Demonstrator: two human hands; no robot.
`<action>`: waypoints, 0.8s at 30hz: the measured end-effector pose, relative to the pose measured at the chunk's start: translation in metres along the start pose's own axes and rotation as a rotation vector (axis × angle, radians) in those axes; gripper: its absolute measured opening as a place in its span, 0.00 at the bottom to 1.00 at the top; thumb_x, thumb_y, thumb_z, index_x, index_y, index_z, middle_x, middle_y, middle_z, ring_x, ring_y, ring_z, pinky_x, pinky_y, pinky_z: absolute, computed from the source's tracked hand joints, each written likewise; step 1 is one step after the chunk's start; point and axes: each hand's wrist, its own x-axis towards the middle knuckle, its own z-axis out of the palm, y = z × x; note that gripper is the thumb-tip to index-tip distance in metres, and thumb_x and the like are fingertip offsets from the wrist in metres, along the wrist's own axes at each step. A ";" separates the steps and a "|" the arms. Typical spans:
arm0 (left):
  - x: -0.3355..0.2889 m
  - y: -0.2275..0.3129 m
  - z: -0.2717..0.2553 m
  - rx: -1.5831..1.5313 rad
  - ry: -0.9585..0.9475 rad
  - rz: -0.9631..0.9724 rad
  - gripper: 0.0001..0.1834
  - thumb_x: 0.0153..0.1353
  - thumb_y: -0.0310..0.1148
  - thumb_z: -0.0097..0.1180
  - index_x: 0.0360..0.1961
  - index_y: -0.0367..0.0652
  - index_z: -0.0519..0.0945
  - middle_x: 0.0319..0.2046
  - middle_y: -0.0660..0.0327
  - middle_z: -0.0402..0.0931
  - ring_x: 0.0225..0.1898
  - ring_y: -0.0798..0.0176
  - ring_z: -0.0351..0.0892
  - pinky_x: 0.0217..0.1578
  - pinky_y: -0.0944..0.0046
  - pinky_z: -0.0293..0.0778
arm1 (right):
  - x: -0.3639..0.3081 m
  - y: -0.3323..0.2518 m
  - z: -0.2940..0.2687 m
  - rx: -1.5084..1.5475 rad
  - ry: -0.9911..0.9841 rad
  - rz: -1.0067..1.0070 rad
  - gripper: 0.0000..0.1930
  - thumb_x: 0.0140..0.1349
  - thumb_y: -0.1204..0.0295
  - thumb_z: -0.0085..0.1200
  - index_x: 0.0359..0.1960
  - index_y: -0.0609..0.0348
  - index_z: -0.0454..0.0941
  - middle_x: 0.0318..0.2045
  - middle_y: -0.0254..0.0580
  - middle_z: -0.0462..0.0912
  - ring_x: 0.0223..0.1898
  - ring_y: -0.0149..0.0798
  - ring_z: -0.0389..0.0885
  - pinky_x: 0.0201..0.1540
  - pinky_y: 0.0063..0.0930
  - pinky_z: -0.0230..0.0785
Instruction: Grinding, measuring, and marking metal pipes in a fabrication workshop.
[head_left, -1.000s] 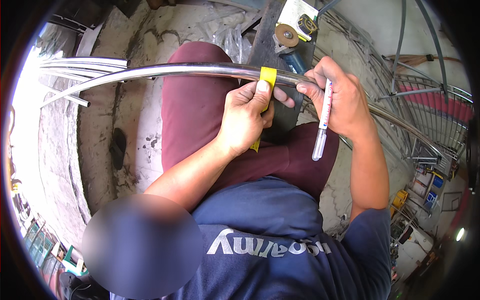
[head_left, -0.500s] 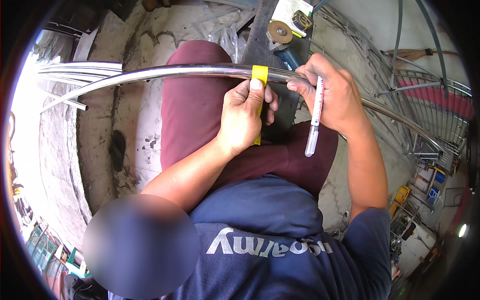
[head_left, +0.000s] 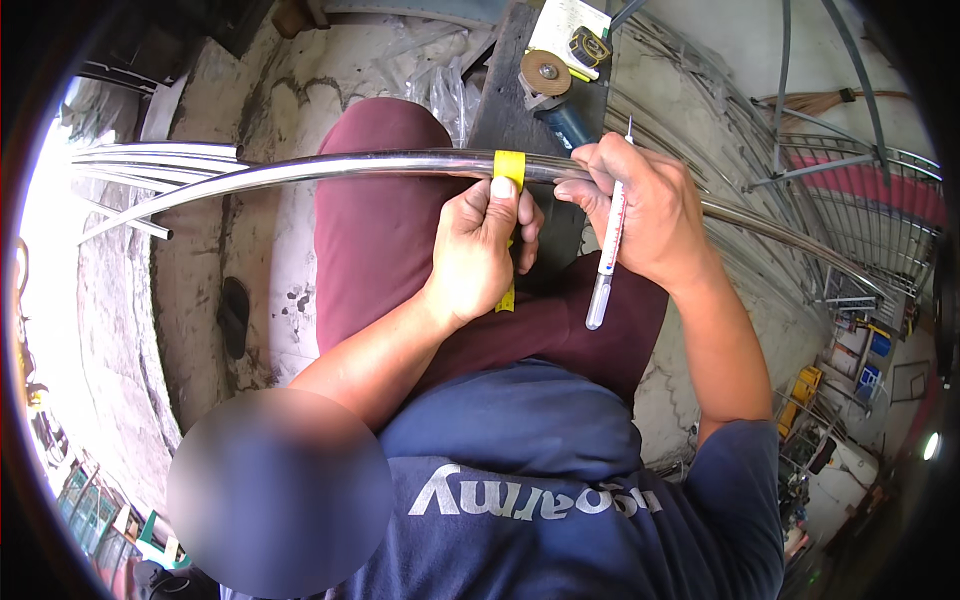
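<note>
A shiny metal pipe [head_left: 400, 163] lies crosswise over my lap, its ends running off to both sides. Wrapped around it is a yellow strip [head_left: 509, 166], whose loose tail hangs below toward my lap. My left hand [head_left: 478, 245] is closed on the strip, thumb pressing it just under the pipe. To the right of the strip, my right hand [head_left: 650, 215] pinches a white pen [head_left: 613, 235] with a clear cap, the capped end toward me. Its thumb and fingertips rest at the pipe, and the pen's thin tip rises above the knuckles.
Ahead, a dark bench [head_left: 510, 95] carries an angle grinder [head_left: 560, 115], a tape measure [head_left: 588, 46] and a paper pad. Several metal tubes [head_left: 160, 160] stick out at the left. Metal racks [head_left: 870, 190] and a broom stand at the right. A dark slipper [head_left: 234, 318] lies on the floor.
The pipe, strip and both hands sit slightly lower in the picture. The pen has shifted a little left with my right hand; both grips are the same.
</note>
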 end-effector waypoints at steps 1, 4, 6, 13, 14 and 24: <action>0.000 -0.001 0.000 -0.002 0.007 0.001 0.27 0.94 0.50 0.41 0.39 0.40 0.76 0.31 0.62 0.77 0.25 0.69 0.75 0.28 0.65 0.75 | 0.000 0.000 0.000 0.002 -0.002 -0.011 0.20 0.63 0.70 0.79 0.36 0.55 0.72 0.23 0.43 0.83 0.28 0.56 0.87 0.32 0.50 0.75; -0.001 -0.003 0.000 0.071 0.022 0.039 0.27 0.94 0.49 0.40 0.39 0.40 0.75 0.30 0.62 0.76 0.25 0.70 0.75 0.30 0.65 0.75 | 0.002 0.000 -0.001 0.013 -0.029 -0.013 0.18 0.66 0.70 0.78 0.36 0.56 0.73 0.24 0.45 0.84 0.28 0.58 0.87 0.32 0.51 0.75; -0.001 -0.004 0.001 0.082 0.025 0.049 0.27 0.94 0.49 0.40 0.38 0.41 0.75 0.30 0.62 0.76 0.25 0.70 0.74 0.30 0.65 0.75 | 0.004 0.000 -0.003 0.018 -0.052 -0.003 0.17 0.67 0.70 0.76 0.37 0.56 0.74 0.24 0.46 0.84 0.28 0.60 0.87 0.32 0.52 0.75; -0.002 -0.006 0.003 0.057 0.061 0.036 0.26 0.94 0.47 0.40 0.38 0.42 0.75 0.28 0.64 0.74 0.25 0.71 0.73 0.30 0.66 0.73 | 0.013 -0.004 -0.008 0.068 -0.146 0.092 0.17 0.70 0.69 0.75 0.38 0.57 0.74 0.24 0.47 0.84 0.29 0.62 0.87 0.32 0.53 0.76; -0.002 -0.005 0.003 0.054 0.062 0.030 0.26 0.94 0.47 0.40 0.38 0.42 0.75 0.28 0.64 0.74 0.25 0.71 0.73 0.30 0.66 0.73 | 0.013 -0.004 -0.008 0.069 -0.160 0.113 0.17 0.70 0.68 0.75 0.38 0.57 0.74 0.24 0.47 0.84 0.29 0.62 0.87 0.32 0.53 0.76; -0.005 -0.007 -0.002 0.057 0.036 0.054 0.24 0.94 0.47 0.42 0.40 0.43 0.75 0.29 0.64 0.73 0.24 0.71 0.70 0.30 0.66 0.74 | 0.001 -0.003 0.007 -0.047 0.004 -0.103 0.19 0.61 0.74 0.82 0.46 0.60 0.81 0.24 0.39 0.80 0.25 0.48 0.85 0.31 0.40 0.78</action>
